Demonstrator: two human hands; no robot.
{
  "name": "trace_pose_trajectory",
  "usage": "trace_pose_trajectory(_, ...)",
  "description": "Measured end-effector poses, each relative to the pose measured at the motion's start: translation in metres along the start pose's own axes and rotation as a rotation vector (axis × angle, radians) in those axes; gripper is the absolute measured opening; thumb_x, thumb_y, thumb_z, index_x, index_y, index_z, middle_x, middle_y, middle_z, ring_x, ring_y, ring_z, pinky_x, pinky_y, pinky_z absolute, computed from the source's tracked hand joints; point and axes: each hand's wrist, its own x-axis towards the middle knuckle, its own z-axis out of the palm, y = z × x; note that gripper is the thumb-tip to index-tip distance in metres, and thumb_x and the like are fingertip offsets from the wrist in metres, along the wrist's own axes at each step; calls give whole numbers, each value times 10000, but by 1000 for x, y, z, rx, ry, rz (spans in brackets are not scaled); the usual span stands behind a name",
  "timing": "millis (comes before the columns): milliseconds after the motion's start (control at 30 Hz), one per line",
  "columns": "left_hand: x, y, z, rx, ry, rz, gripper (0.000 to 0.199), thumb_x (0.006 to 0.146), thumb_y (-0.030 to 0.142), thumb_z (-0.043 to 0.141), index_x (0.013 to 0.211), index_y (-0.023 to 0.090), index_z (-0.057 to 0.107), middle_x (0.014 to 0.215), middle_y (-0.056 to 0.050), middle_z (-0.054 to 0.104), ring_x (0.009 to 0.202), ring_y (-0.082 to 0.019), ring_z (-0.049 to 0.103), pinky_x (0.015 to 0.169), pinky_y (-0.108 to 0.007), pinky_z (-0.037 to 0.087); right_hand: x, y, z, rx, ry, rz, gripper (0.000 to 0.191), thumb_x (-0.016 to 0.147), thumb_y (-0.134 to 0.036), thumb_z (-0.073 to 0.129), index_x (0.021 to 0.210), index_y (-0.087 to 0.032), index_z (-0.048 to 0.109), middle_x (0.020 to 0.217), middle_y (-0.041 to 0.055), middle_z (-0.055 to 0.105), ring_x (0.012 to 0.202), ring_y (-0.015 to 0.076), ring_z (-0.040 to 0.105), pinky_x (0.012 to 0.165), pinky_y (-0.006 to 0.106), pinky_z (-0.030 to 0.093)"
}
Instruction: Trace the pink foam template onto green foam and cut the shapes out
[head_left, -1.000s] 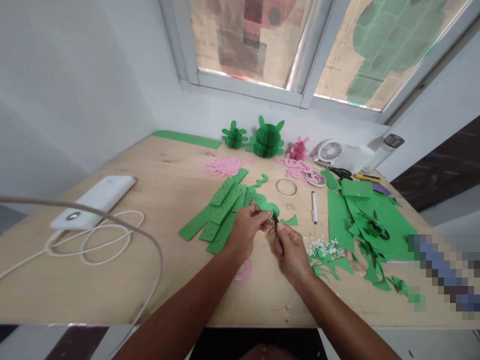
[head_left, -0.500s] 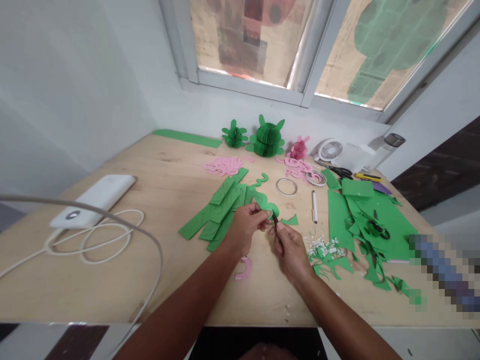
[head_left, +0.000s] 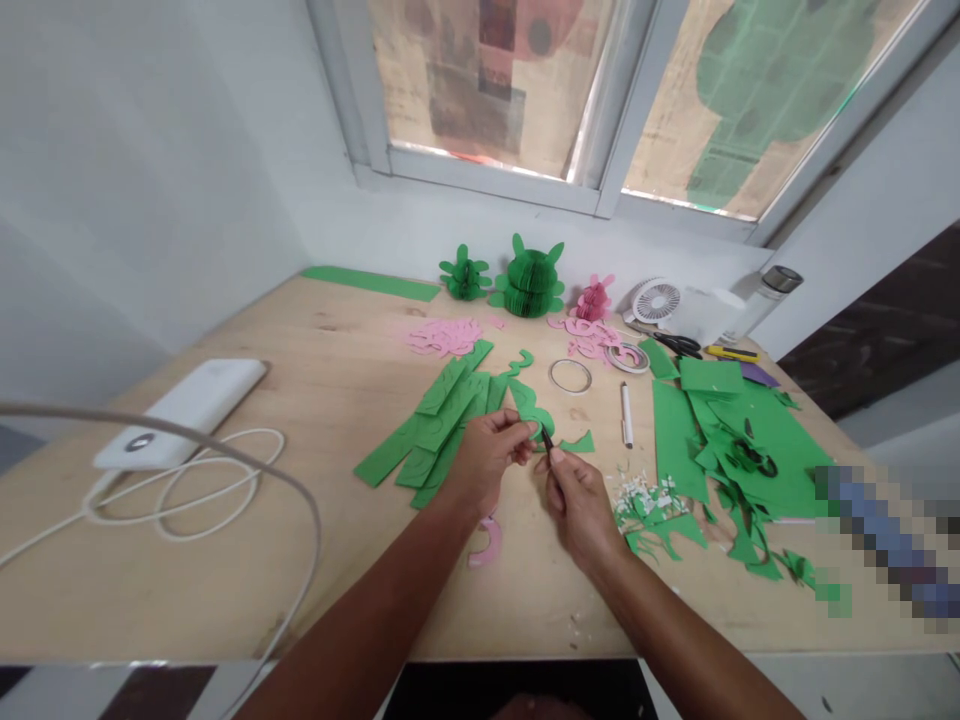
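Note:
Between the thumb and fingers of my left hand (head_left: 499, 445) is a piece of green paper (head_left: 525, 400) with a wavy edge. My right hand (head_left: 577, 495) is closed round small dark scissors (head_left: 547, 440), whose blades meet the paper's edge; their handles are hidden in my fingers. Green strips with drawn curves (head_left: 427, 445) lie beside my left hand. A curly green cutout (head_left: 520, 362) rests just beyond the held paper. A green offcut (head_left: 579, 442) lies near the blades, and a curved pink cutout (head_left: 486, 543) lies close to my left wrist.
Pink cutouts (head_left: 444, 337), tape rings (head_left: 571, 376) and a white pen (head_left: 627, 415) lie farther back. Green honeycomb paper figures (head_left: 530, 283) stand by the wall. Green sheets and scraps (head_left: 780, 440) cover the right side. A power bank (head_left: 191, 410) and its cable (head_left: 277, 465) are at left.
The view has shifted slightly. Both hands keep their grip on the paper and scissors, with the blades still at the paper's edge.

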Motion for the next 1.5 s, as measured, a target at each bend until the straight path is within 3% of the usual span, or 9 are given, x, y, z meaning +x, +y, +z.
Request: trace_pose_trajectory(1500, 0, 1, -2, 62, 2, 35, 205, 550, 265, 731, 546, 166, 551, 467, 37, 529, 440, -72, 437, 481, -227, 333, 0, 1, -1, -12, -24, -14, 476, 745, -638, 669, 714, -168, 605, 388, -112, 337, 367, 50, 215, 393, 232, 110)
